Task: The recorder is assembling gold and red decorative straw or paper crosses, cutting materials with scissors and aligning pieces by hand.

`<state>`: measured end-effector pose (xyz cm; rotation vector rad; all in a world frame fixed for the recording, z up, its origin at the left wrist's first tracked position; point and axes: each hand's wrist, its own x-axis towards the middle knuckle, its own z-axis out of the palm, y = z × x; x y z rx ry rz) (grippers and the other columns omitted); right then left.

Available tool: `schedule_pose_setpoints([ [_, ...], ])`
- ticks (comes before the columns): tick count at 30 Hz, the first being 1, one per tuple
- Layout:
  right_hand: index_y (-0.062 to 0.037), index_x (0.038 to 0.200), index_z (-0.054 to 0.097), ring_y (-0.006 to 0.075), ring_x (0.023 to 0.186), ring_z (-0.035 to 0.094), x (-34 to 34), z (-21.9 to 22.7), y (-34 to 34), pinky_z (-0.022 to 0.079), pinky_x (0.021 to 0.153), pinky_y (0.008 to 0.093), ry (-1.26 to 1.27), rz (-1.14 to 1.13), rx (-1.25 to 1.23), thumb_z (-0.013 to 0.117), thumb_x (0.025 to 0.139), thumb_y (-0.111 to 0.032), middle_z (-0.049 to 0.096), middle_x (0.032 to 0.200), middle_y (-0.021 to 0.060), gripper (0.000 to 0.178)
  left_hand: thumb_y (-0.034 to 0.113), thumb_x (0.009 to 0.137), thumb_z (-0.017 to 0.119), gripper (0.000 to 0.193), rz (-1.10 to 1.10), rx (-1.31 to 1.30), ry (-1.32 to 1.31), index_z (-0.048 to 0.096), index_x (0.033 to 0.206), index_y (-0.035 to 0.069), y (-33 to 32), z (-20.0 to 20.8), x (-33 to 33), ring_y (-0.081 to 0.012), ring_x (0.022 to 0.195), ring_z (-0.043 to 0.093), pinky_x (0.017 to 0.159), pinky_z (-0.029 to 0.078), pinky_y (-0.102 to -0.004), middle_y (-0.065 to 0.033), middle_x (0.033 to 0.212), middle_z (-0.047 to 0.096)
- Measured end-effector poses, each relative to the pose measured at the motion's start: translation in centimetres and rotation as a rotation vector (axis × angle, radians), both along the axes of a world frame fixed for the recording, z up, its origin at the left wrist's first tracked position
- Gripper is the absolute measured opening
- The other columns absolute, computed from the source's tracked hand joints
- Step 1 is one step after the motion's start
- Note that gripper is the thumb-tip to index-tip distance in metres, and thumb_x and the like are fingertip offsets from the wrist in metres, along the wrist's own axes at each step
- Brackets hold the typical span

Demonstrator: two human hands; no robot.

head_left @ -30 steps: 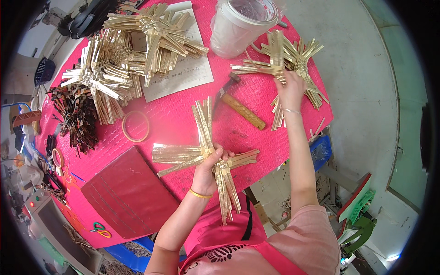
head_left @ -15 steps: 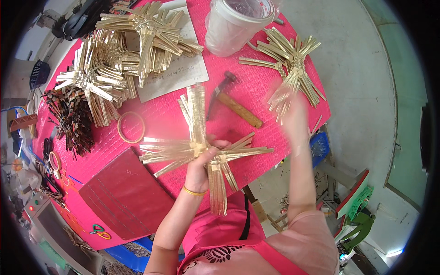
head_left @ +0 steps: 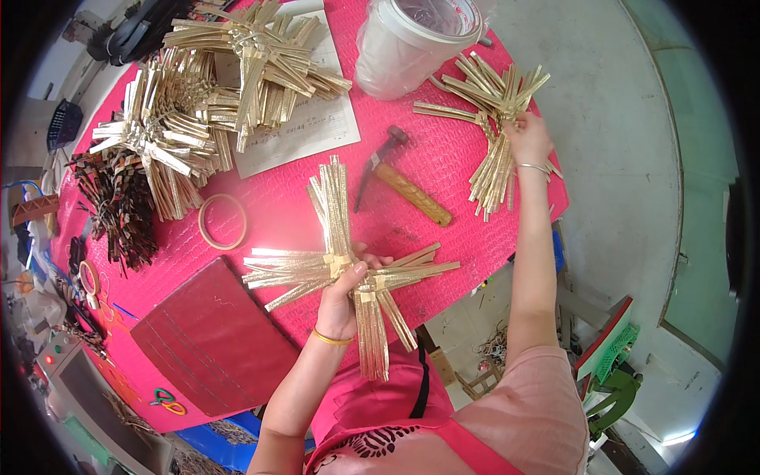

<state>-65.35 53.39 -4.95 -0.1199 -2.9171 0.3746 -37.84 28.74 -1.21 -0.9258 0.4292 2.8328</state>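
My left hand (head_left: 346, 294) grips the crossing of a star-shaped bundle of golden strips (head_left: 342, 265), held just above the pink table (head_left: 269, 206). My right hand (head_left: 526, 136) reaches to the table's far right corner and rests on a second pile of golden strips (head_left: 489, 103), fingers closed around some of them. A wooden-handled hammer (head_left: 404, 186) lies between the two hands.
A white plastic bucket (head_left: 412, 43) stands at the back. Heaps of finished golden strip pieces (head_left: 198, 103) lie on papers at the left, beside dark brown strips (head_left: 119, 206). A tape ring (head_left: 222, 222) and a dark red board (head_left: 210, 336) lie near me.
My right hand swung away from the far pile and then back onto it. The bundle in my left hand shifted slightly.
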Motion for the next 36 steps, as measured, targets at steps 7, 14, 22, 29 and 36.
schedule_pose_setpoints([
  [7, -0.0057, 0.091, 0.059, 0.0224, 0.081, 0.058, 1.9, 2.3, -0.1, 0.039, 0.075, 0.0408, 0.026, -0.06, -0.007, 0.067, 0.066, -0.026, 0.062, 0.083, 0.0087, 0.033, 0.008, 0.077, 0.058, 0.034, -0.02, -0.011, 0.03, 0.043, 0.108, 0.005, 0.0, 0.4, 0.0, -0.0289, 0.098, 0.05, 0.089, 0.039, -0.0416, -0.0092, 0.083, 0.054],
  [14, -0.0003, 0.096, 0.056, 0.0107, 0.074, 0.055, 13.0, 14.7, -6.6, 0.044, 0.067, 0.0241, -0.069, 0.047, -0.574, 0.065, 0.073, -0.011, 0.059, 0.083, 0.0036, 0.027, 0.019, 0.075, 0.064, 0.04, -0.046, -0.039, 0.072, 0.044, 0.107, 0.004, 0.5, 1.5, -0.6, -0.0277, 0.099, 0.05, 0.09, 0.039, -0.0406, -0.0083, 0.09, 0.054],
  [22, -0.0011, 0.104, 0.051, 0.0301, 0.092, 0.052, 11.4, 8.7, -9.6, 0.038, 0.085, 0.041, -0.405, 0.35, -0.719, 0.06, 0.077, -0.028, 0.054, 0.101, 0.0149, 0.039, 0.004, 0.076, 0.056, 0.027, -0.01, -0.096, -0.008, 0.048, 0.101, -0.002, -0.7, 1.7, -0.5, -0.0268, 0.101, 0.051, 0.085, 0.044, -0.0363, -0.0098, 0.096, 0.053],
  [29, -0.0021, 0.093, 0.055, 0.0255, 0.08, 0.055, 0.9, 2.0, -1.2, 0.04, 0.075, 0.0413, -0.251, -0.008, 0.116, 0.068, 0.066, -0.027, 0.058, 0.08, 0.0136, 0.039, 0.006, 0.076, 0.058, 0.03, -0.016, 0.011, 0.076, 0.044, 0.103, 0.005, -0.2, 0.9, 0.4, -0.0286, 0.104, 0.049, 0.088, 0.042, -0.0392, -0.0105, 0.095, 0.052],
  [36, -0.0003, 0.084, 0.058, 0.0197, 0.064, 0.059, 0.0, 3.1, 2.3, 0.046, 0.06, 0.0299, -0.023, -0.004, -0.521, 0.067, 0.066, -0.017, 0.061, 0.073, 0.0117, 0.026, 0.011, 0.076, 0.059, 0.033, -0.013, -0.045, 0.042, 0.045, 0.105, 0.004, -0.5, 0.5, 1.3, -0.0285, 0.105, 0.048, 0.09, 0.04, -0.0406, -0.0117, 0.101, 0.051],
])
